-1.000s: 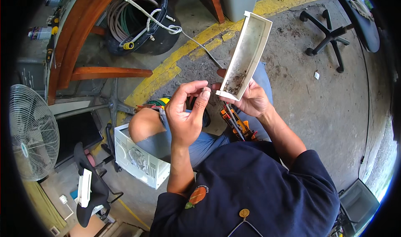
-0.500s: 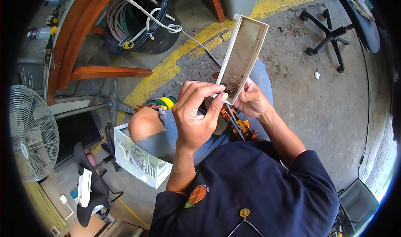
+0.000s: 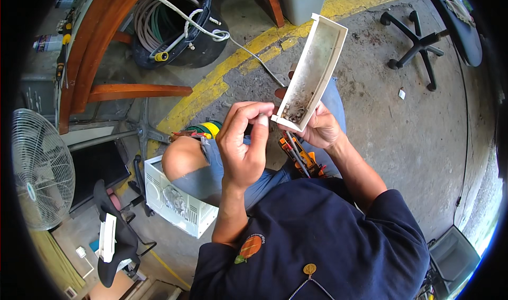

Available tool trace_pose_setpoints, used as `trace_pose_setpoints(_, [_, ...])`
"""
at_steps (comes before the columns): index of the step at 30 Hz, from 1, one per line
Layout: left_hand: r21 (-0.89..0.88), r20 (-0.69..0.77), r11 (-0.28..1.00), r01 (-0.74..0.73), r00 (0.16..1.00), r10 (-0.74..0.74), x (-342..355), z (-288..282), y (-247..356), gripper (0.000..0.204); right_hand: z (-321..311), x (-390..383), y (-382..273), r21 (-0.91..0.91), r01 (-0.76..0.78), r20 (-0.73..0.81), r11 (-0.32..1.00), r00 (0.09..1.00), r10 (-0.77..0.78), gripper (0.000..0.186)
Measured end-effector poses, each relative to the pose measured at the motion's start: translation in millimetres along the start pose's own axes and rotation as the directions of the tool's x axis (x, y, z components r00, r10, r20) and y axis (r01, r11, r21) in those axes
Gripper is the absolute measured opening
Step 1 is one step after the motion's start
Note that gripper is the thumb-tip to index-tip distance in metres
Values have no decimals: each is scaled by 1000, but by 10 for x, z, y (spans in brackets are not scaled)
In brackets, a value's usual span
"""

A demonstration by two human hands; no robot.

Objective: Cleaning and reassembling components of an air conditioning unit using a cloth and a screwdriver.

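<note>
My right hand (image 3: 321, 126) grips a narrow white plastic trough-shaped cover (image 3: 312, 70) by its lower end, some fingers hidden behind it. The cover is tilted with its hollow side toward me. Dark crumbs of dirt (image 3: 296, 108) lie inside at the lower end, and grey grime coats its inner face. Just left of that end is my left hand (image 3: 244, 141), its thumb and fingertips drawn together in a pinch. Whatever the pinch may hold is too small to make out. An orange-and-black tool set (image 3: 301, 154) sits below the cover, by my legs.
A white vented metal housing (image 3: 182, 199) stands beside my left knee. Further left are a fan (image 3: 42, 167) and a black chair (image 3: 114, 247) with a white plastic piece (image 3: 107, 237) on it. A black tub (image 3: 203, 46) of coiled hoses and a wheeled chair base (image 3: 420, 46) stand ahead.
My left hand has drawn back from the cover's lower end, its fingers curling closer together. The cover has shifted slightly right and turned, showing more of its inside.
</note>
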State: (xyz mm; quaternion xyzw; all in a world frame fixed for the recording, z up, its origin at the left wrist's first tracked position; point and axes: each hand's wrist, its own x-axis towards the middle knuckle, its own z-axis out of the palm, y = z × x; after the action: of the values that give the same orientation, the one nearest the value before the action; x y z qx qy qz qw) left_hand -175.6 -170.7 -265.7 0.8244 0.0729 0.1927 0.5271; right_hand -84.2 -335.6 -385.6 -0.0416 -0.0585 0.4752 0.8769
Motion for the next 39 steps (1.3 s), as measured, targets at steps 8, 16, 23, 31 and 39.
trace_pose_setpoints(8, [-645,287,534,546,821,-493,-155,17,-168,19,77,113,39,-106,96,19,990,995,-94,102])
trace_pose_setpoints(16, [-420,253,692,587,808,-532,-176,210,-118,25,-49,41,87,-297,93,-149,950,979,-143,99])
trace_pose_setpoints(23, [-395,161,736,549,831,-533,-161,-44,-185,23,78,29,-300,-342,217,28,915,975,-221,80])
trace_pose_setpoints(31, [-384,139,780,495,866,-481,-99,-151,-183,22,27,-20,-413,-374,243,-156,895,935,-319,49])
trace_pose_setpoints(39, [-437,100,783,443,889,-447,-123,-192,-203,23,12,5,-358,-482,223,-182,847,920,-346,37])
